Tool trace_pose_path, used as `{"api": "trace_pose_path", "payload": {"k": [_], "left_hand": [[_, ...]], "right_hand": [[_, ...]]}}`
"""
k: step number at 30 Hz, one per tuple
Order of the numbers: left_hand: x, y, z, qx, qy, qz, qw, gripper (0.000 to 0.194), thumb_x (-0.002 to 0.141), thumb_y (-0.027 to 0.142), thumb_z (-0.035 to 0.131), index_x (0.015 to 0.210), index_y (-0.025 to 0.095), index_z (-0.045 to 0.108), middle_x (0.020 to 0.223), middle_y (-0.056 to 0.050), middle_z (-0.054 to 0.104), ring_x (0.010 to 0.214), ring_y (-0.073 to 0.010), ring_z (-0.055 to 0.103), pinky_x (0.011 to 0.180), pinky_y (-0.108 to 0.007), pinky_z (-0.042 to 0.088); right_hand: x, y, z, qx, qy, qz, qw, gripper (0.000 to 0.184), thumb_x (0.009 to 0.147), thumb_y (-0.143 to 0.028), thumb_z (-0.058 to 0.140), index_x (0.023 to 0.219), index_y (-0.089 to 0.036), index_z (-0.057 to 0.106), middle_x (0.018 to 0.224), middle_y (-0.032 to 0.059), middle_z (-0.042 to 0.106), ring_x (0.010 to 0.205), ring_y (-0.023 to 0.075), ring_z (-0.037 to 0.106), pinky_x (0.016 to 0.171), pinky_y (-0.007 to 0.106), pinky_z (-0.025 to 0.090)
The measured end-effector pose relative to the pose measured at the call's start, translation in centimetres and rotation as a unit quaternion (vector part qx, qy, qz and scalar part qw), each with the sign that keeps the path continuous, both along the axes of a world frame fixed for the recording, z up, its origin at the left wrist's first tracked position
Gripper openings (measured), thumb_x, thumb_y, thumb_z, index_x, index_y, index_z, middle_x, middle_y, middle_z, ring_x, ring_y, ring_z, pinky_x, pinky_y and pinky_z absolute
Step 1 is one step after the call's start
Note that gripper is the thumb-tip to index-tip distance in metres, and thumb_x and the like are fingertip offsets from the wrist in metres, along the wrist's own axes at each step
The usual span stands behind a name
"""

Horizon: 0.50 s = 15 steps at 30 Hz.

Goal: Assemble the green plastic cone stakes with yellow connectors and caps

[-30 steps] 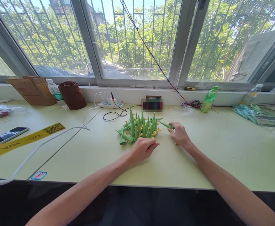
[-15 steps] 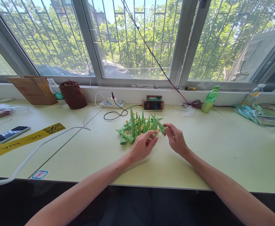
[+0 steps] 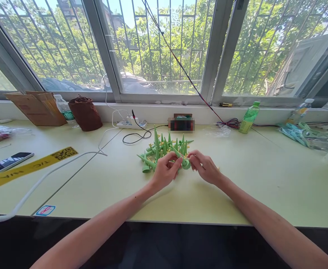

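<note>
A pile of green plastic cones with small yellow pieces among them lies on the pale green table ahead of me. Both hands meet just in front of the pile. My left hand pinches the narrow part of one green cone that is lifted off the table. My right hand is closed at the cone's wide end, its fingertips pinched against it. Whether a small yellow piece is in those fingertips I cannot make out.
A power strip with cables lies behind the pile. At left are a phone, a yellow tape strip, a white cable, a brown pouch and cardboard. A green bottle and plastic bags sit at right.
My right hand picked a green cone from the pile's right side and brought it inward. My left hand rose from the table and took hold of it too.
</note>
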<state>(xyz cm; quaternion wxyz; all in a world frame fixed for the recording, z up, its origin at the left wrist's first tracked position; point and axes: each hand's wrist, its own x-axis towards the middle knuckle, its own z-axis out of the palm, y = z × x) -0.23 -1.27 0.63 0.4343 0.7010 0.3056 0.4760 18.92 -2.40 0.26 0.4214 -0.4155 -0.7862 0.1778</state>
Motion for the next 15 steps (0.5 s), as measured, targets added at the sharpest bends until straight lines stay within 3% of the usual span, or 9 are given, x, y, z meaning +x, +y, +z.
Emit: {"api": "trace_pose_path", "payload": {"k": [4, 8, 12, 15], "left_hand": [[0.2, -0.2, -0.2, 0.052, 0.039, 0.011, 0.998, 0.030, 0.086, 0.044, 0.061, 0.078, 0.016, 0.053, 0.062, 0.002, 0.052, 0.044, -0.0048, 0.044, 0.038, -0.016, 0.035], [0.4, -0.4, -0.5, 0.084, 0.077, -0.002, 0.994, 0.030, 0.087, 0.041, 0.060, 0.073, 0.016, 0.050, 0.059, 0.002, 0.051, 0.048, -0.0068, 0.048, 0.043, -0.017, 0.038], [0.3, -0.3, -0.7, 0.100, 0.096, -0.004, 0.990, 0.029, 0.088, 0.040, 0.058, 0.073, 0.016, 0.050, 0.059, 0.001, 0.053, 0.049, -0.0074, 0.048, 0.045, -0.017, 0.039], [0.2, -0.2, -0.7, 0.100, 0.099, -0.003, 0.990, 0.031, 0.088, 0.041, 0.058, 0.073, 0.016, 0.050, 0.059, 0.001, 0.052, 0.049, -0.0072, 0.046, 0.044, -0.017, 0.038]], "right_hand": [[3.3, 1.6, 0.6, 0.021, -0.162, -0.139, 0.977, 0.027, 0.097, -0.035, 0.040, 0.078, -0.021, 0.053, 0.063, 0.0004, 0.057, 0.055, 0.0142, 0.048, 0.057, 0.026, 0.035], [7.0, 2.8, 0.9, -0.075, -0.302, -0.237, 0.920, 0.029, 0.091, -0.034, 0.050, 0.065, -0.021, 0.048, 0.059, 0.0022, 0.056, 0.053, 0.0161, 0.051, 0.051, 0.027, 0.028], [8.2, 2.6, 1.0, -0.217, -0.293, -0.207, 0.908, 0.037, 0.089, -0.046, 0.054, 0.063, -0.022, 0.046, 0.050, -0.0011, 0.053, 0.037, 0.0126, 0.046, 0.045, 0.026, 0.030], [7.8, 2.2, 1.0, -0.236, -0.270, -0.156, 0.920, 0.034, 0.081, -0.046, 0.065, 0.064, -0.022, 0.049, 0.055, -0.0015, 0.056, 0.038, 0.0123, 0.048, 0.042, 0.025, 0.031]]}}
